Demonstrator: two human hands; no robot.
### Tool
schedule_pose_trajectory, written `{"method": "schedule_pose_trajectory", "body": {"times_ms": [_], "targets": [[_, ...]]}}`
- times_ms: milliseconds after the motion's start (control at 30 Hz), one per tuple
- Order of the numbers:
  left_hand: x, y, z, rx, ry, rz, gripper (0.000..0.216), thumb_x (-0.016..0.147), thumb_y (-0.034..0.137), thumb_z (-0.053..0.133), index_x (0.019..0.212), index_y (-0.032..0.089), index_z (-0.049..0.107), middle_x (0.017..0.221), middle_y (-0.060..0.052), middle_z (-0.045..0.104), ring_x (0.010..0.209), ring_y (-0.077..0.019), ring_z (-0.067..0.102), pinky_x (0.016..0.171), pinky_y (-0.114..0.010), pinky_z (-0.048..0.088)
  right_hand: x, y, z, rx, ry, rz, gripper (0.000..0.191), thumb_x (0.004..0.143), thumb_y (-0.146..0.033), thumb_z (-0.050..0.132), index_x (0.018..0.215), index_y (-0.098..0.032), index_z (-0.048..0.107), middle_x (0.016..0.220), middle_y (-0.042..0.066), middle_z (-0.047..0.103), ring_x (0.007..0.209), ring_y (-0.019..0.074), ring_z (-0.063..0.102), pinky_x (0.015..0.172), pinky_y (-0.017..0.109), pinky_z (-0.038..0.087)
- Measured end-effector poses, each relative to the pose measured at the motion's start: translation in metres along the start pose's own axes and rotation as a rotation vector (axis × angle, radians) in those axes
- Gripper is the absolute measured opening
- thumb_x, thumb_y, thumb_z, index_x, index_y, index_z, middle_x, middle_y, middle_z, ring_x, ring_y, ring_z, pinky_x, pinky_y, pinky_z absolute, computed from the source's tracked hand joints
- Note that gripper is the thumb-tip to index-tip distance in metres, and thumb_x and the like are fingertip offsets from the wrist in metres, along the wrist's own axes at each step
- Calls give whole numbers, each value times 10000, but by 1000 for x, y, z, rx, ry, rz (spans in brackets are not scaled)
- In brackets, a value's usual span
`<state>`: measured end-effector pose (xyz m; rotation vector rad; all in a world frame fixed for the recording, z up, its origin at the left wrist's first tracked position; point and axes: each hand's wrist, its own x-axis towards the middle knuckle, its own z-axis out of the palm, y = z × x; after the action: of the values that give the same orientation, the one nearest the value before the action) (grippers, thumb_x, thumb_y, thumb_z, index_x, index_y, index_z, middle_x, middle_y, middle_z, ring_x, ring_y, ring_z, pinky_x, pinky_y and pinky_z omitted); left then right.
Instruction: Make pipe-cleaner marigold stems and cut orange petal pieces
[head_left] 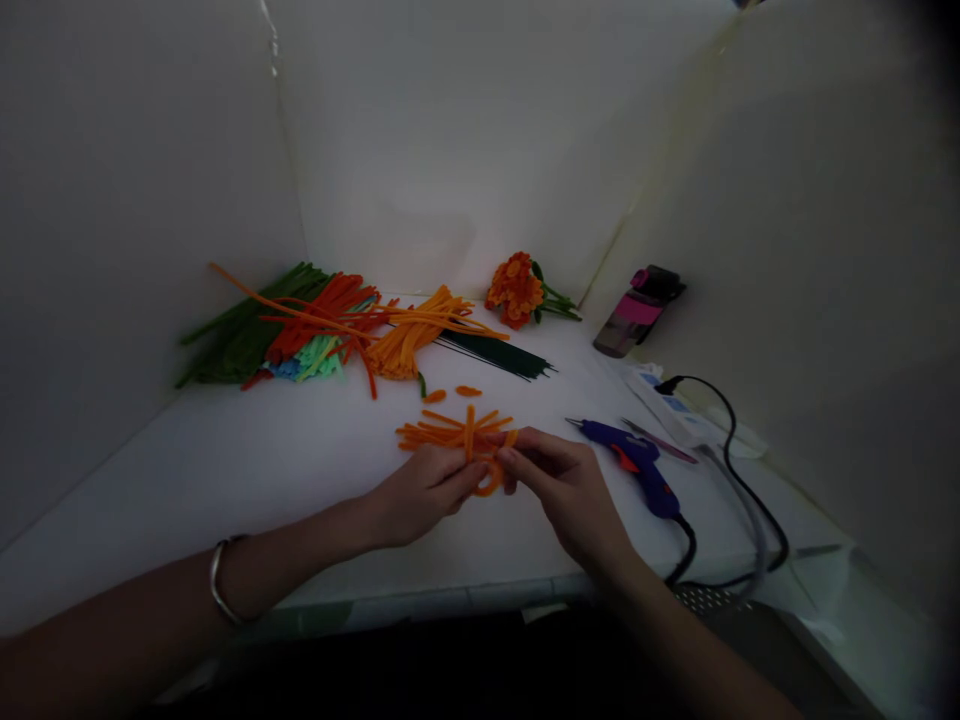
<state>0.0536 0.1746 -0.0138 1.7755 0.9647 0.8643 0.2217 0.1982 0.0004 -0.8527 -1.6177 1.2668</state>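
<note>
My left hand (421,492) and my right hand (564,482) meet near the front of the white table (300,460). Together they pinch one short orange pipe cleaner piece (489,474) that is bent into a loop between the fingertips. Just behind my fingers lies a small pile of cut orange pipe cleaner pieces (450,430). Two stray orange bits (451,393) rest a little farther back. A silver bangle (221,580) circles my left wrist.
A heap of orange, green and blue pipe cleaners (315,330) and dark green wire stems (499,355) lie at the back. A finished orange flower bunch (517,290) sits by the rear wall. A blue glue gun (637,465) with black cord and a pink bottle (637,312) are at right.
</note>
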Motion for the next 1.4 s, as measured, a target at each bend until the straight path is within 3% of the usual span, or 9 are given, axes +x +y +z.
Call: {"method": "schedule_pose_trajectory", "body": {"times_ms": [200, 333, 400, 567, 700, 900, 1400], "targets": [[-2, 0, -3, 282, -35, 100, 260, 895, 233, 338, 685, 170, 479, 598, 22, 463, 546, -115, 421, 546, -248, 318, 6, -1, 7, 27, 3, 42, 262, 687, -267, 697, 942, -213, 669, 671, -3, 623, 539, 107, 540, 509, 253, 492], [-2, 2, -3, 378, -79, 173, 234, 857, 167, 379, 638, 168, 460, 645, 5, 501, 593, -127, 447, 578, -254, 320, 3, 3, 9, -35, -16, 26, 113, 714, -257, 670, 802, -187, 657, 627, -15, 579, 529, 91, 504, 481, 215, 448], [-1, 3, -3, 344, -82, 171, 260, 883, 191, 358, 649, 168, 469, 647, 9, 506, 596, -122, 453, 575, -245, 324, 2, 3, 7, -57, -19, 19, 80, 737, -256, 647, 757, -180, 635, 593, -27, 543, 508, 81, 477, 462, 201, 419], [-2, 1, -2, 405, 43, 47, 305, 880, 453, 414, 773, 171, 466, 623, 20, 507, 532, -115, 453, 497, -231, 316, 5, 9, 1, 11, 69, -8, 114, 771, -294, 621, 754, -182, 612, 652, -12, 571, 530, 90, 482, 471, 209, 404], [-1, -5, 0, 677, 90, 128, 307, 912, 408, 366, 807, 153, 500, 688, -40, 580, 597, -160, 535, 547, -262, 361, 6, 15, 3, 66, 100, 13, 161, 770, -324, 623, 718, -176, 589, 627, -11, 567, 516, 94, 480, 470, 214, 409], [0, -10, 5, 878, 114, 191, 365, 929, 407, 320, 853, 128, 543, 704, -81, 625, 599, -176, 574, 538, -267, 394, 4, 16, 7, 75, 113, 25, 173, 754, -335, 636, 741, -176, 569, 630, -13, 561, 515, 96, 491, 472, 222, 428], [0, -20, 9, 1058, 137, 258, 425, 950, 368, 258, 795, 109, 557, 570, -63, 590, 509, -183, 586, 452, -267, 391, 5, 16, 4, -109, 197, -59, 152, 756, -323, 623, 768, -175, 594, 594, -18, 537, 524, 106, 511, 497, 230, 440]]}}
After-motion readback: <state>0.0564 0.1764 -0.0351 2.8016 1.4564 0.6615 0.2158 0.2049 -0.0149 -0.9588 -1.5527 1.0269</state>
